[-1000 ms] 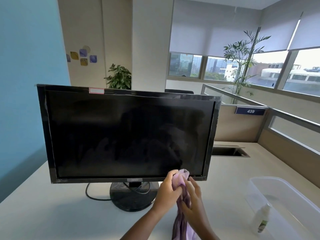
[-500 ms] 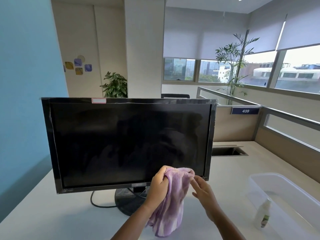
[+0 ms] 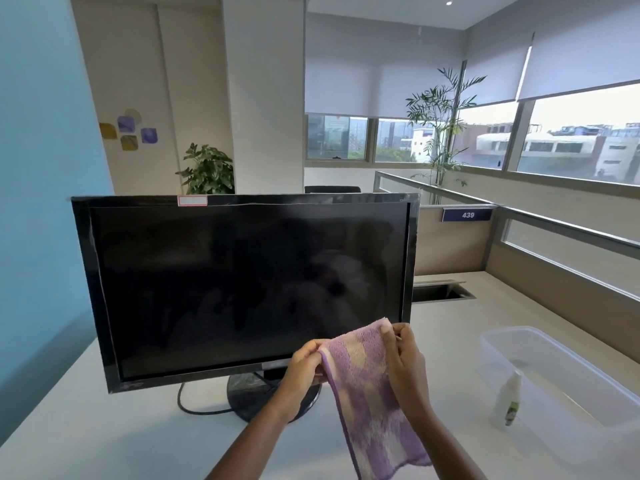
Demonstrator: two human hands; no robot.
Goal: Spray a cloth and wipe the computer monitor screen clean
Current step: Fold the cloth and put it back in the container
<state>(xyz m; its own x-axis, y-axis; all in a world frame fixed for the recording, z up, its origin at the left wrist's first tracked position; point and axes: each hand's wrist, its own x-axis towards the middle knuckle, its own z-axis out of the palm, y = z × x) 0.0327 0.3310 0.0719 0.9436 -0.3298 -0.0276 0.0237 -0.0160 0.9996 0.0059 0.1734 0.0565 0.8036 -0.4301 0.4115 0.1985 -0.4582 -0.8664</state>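
Note:
A black monitor (image 3: pixel 242 285) with a dark screen stands on the desk, tilted slightly. In front of its lower right corner hangs a purple and cream cloth (image 3: pixel 367 393), spread flat. My left hand (image 3: pixel 304 368) pinches the cloth's top left edge, and my right hand (image 3: pixel 405 362) pinches its top right corner. The cloth's lower end hangs down between my forearms. A small white spray bottle (image 3: pixel 507 398) stands upright on the desk to the right, apart from both hands.
A clear plastic bin (image 3: pixel 561 368) sits at the right, just behind the bottle. The monitor's round base (image 3: pixel 249 393) and black cable (image 3: pixel 194 407) lie on the white desk (image 3: pixel 104 438). A cable cut-out (image 3: pixel 440 291) and beige partitions (image 3: pixel 561 265) border the back right.
My right hand has taken hold of the cloth's top corner, and both hands have pulled the bunched cloth open and flat. The view has tilted upward a little.

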